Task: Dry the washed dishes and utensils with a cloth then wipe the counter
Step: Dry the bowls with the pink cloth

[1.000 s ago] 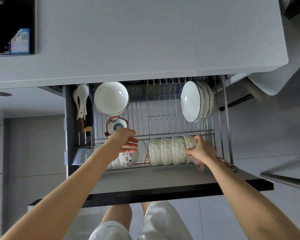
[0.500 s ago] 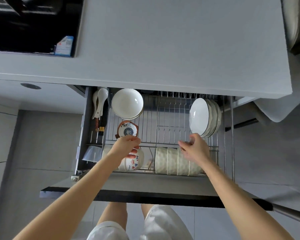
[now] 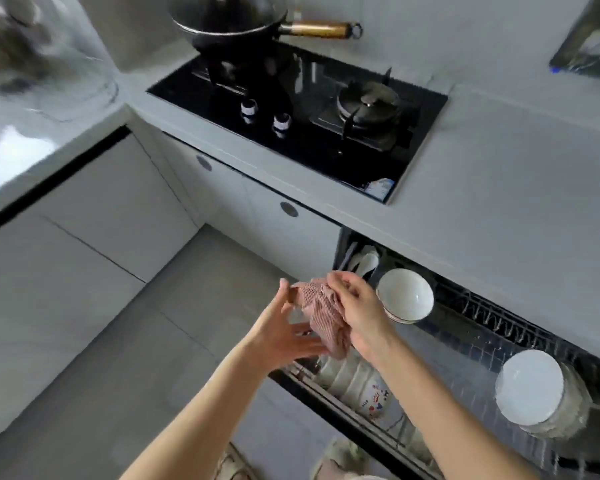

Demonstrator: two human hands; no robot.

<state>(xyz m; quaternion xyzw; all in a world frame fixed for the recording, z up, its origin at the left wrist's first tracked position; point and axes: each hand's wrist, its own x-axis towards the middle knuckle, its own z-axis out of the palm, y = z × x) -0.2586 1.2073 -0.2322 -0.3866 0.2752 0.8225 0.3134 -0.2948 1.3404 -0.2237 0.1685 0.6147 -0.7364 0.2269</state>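
Your right hand [image 3: 357, 313] grips the cloth [image 3: 321, 311]. The fingers curl over its top edge, the bulk is bunched against the palm, and a loose end hangs out at 6 o'clock. Your left hand [image 3: 284, 329] lies at 9 o'clock of the cloth, fingers straight and spread, reaching beneath the fabric. Its thumb tip meets the cloth's upper corner; motion blur hides whether it pinches there.

The cloth is dusty pink, waffle-woven, soft and crumpled. You hold it in the air over the near left corner of the pulled-out wire rack [image 3: 482, 318].

- At 3 o'clock, just beside your right hand: a white bowl [image 3: 404, 294], glossy, standing on edge, with a thin dark line along the rim.
- At 1 o'clock: white spoons [image 3: 364, 261], smooth and upright in a side slot.
- At 5 o'clock, under your right wrist: a patterned bowl [image 3: 373, 398] lying on its side, with small red and blue figures. No writing is legible on it.
- At 4 o'clock, well apart: white plates [image 3: 529, 393], round, stacked on edge.
- The grey counter [image 3: 516, 188] is matte and runs above the rack.
- At 12 o'clock: a black glass hob [image 3: 309, 140] with a dark wok [image 3: 229, 26] on it. A small label [image 3: 381, 187] sits at the hob's near corner, its print too blurred to read.
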